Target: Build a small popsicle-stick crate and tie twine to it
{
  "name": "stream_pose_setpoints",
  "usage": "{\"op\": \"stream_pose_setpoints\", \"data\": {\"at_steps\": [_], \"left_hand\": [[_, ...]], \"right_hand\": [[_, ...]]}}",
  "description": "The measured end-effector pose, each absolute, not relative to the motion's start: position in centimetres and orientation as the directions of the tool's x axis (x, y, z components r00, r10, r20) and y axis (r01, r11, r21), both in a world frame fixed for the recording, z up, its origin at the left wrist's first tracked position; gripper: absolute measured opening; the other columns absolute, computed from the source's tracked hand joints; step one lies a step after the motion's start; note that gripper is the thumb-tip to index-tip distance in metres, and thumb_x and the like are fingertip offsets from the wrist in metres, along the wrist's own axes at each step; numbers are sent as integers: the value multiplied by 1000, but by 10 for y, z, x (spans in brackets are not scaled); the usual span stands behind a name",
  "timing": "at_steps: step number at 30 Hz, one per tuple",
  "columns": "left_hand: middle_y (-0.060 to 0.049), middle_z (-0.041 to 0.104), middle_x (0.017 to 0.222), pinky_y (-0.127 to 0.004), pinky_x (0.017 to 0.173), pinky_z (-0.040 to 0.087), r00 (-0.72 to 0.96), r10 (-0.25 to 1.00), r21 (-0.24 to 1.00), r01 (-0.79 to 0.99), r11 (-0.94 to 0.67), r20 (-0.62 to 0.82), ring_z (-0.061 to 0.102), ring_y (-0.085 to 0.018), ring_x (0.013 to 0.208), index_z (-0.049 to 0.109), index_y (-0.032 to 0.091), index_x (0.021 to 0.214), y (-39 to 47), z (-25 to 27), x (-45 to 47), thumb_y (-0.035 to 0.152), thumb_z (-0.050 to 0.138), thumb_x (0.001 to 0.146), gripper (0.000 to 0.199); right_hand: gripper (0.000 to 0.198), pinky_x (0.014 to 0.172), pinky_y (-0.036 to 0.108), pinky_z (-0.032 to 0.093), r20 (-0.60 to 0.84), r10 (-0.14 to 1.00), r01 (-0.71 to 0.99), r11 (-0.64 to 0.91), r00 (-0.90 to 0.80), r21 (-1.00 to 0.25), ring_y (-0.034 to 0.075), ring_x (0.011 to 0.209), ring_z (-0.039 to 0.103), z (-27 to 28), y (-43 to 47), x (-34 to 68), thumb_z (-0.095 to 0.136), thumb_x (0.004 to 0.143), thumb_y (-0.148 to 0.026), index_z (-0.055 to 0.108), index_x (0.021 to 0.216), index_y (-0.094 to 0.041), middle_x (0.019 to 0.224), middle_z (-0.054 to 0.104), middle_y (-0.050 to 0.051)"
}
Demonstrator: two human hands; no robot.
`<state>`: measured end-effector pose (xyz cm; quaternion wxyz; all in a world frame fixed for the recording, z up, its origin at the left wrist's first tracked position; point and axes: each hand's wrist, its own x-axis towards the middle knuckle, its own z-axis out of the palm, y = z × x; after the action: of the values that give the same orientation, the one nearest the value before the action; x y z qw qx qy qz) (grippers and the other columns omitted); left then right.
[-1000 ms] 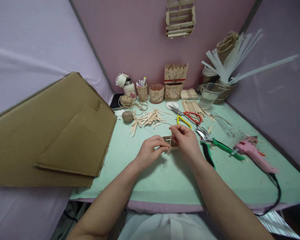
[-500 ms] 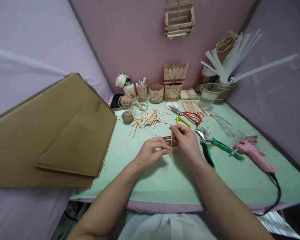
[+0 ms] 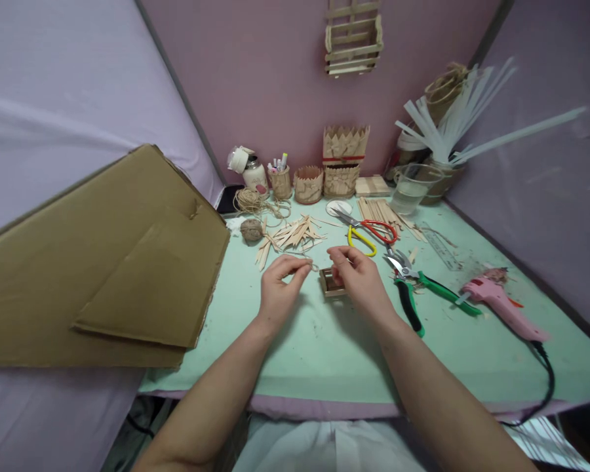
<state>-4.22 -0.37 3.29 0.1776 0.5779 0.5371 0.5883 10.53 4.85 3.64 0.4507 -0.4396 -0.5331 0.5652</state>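
Note:
My left hand (image 3: pixel 281 283) is raised over the table, thumb and forefinger pinching a piece of twine (image 3: pixel 315 267). A loose length of the twine trails behind the fingertips toward the wood pieces. To its right is my right hand (image 3: pixel 358 275), thumb and forefinger pressed together; anything between them is too small to make out. A small wooden frame (image 3: pixel 333 288) with slats lies below and left of the right hand, which partly covers it. Whether the right hand touches the frame I cannot tell.
Beyond the hands lie pointed wood pieces (image 3: pixel 295 234), a twine ball (image 3: pixel 251 229) and red-and-yellow-handled scissors (image 3: pixel 379 229). Green-handled pruners (image 3: pixel 409 305) and a pink glue gun (image 3: pixel 504 307) are on the right. Cardboard (image 3: pixel 128 275) leans at left; a plastic jug (image 3: pixel 409 190) stands behind.
My left hand has moved left and slightly up with the twine, away from the right hand. The wooden frame shows more now. The right hand has shifted slightly left.

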Motion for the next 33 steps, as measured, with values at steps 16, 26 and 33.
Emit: {"op": "stream_pose_setpoints", "data": {"at_steps": [16,26,33], "left_hand": [[-4,71,84,-29,74,52,-249,767,728,574,-375,592,65,-16,80,75,19,90,-4,21,-39,18,67,85,10],[-3,70,78,-26,67,49,-220,859,820,474,-321,463,62,-13,72,76,20,88,-4,24,-37,15,66,84,11],[-3,68,78,-26,66,49,-165,875,805,496,-326,455,60,-14,72,74,19,85,-5,24,-37,17,64,85,11]], "right_hand": [[16,55,26,43,187,947,-8,192,-262,-981,12,63,54,27,38,97,70,77,-35,64,76,-20,77,61,1],[2,59,26,45,292,924,-28,294,-247,-955,13,70,55,30,36,98,60,81,-23,62,80,-21,83,59,0],[5,60,26,43,229,941,-17,232,-248,-973,13,66,53,31,38,97,62,80,-25,61,79,-21,75,59,-2]]}}
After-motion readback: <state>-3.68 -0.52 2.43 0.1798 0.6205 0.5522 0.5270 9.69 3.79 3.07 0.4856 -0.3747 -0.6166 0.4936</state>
